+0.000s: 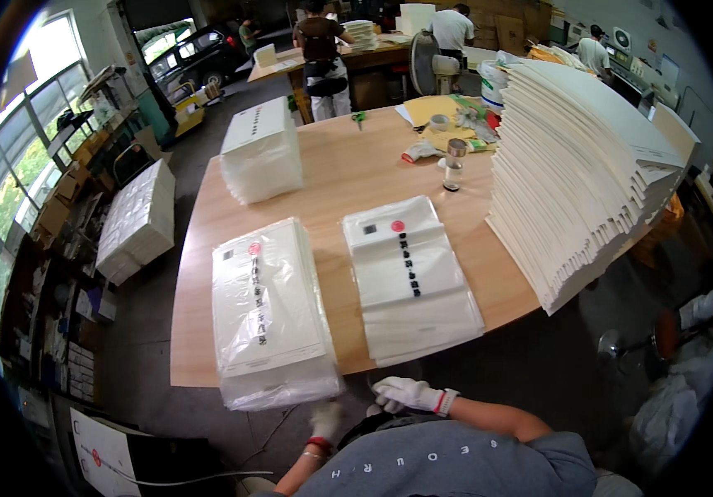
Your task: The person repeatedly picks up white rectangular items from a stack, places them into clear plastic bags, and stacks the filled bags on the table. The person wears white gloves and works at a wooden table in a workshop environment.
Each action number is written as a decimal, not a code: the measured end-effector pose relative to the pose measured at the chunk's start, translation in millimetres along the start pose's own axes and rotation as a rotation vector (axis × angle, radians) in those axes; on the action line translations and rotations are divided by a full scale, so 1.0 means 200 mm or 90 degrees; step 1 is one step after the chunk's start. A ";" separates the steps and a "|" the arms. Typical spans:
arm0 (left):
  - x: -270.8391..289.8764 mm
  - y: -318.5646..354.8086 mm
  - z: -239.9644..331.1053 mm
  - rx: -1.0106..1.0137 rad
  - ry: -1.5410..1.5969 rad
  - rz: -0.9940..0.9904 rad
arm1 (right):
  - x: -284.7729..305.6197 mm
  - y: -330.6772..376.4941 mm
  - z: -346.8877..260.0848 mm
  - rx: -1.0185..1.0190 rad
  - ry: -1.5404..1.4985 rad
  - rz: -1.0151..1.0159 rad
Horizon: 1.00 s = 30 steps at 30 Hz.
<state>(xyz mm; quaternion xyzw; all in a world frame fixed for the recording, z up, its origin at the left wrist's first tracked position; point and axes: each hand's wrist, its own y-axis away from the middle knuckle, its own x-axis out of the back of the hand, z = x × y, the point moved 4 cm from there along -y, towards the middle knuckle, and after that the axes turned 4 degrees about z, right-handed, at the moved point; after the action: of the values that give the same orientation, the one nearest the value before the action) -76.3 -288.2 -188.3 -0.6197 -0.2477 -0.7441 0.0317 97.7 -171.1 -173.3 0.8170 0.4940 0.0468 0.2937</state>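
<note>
My right hand, in a white work glove with a red cuff, hovers just off the table's near edge, its fingers curled together. Whether anything is in them is hidden. My left hand, also gloved, is low beside the front end of a stack of white bagged packs; motion smears its fingers. That stack is wrapped in clear plastic and has a red round mark and dark vertical print. To its right lies a flatter pile of translucent printed bags.
A tall leaning stack of white card sheets fills the table's right side. Farther back stand another bagged stack, green scissors, a clear bottle, tape and a fan. Several people work behind the table.
</note>
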 end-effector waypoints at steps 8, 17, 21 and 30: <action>0.31 -0.72 0.92 -0.335 0.292 0.391 | 0.49 0.45 0.21 0.022 -0.101 0.374; 0.50 -0.87 0.96 -0.341 0.456 0.063 | 0.56 0.26 -0.37 0.135 -0.217 0.406; 0.63 -1.00 0.99 -0.252 0.681 0.067 | 0.78 -0.02 -0.42 0.318 -0.329 0.445; 0.85 -1.16 0.99 -0.178 0.966 -0.018 | 0.69 0.15 -0.70 0.646 0.463 0.689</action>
<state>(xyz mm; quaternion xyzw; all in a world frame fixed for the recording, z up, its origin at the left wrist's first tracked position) -18.2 39.4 -82.8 0.0650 -0.0699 -0.9899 0.1050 140.1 -6.4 -71.9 0.9093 0.0573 0.2145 -0.3519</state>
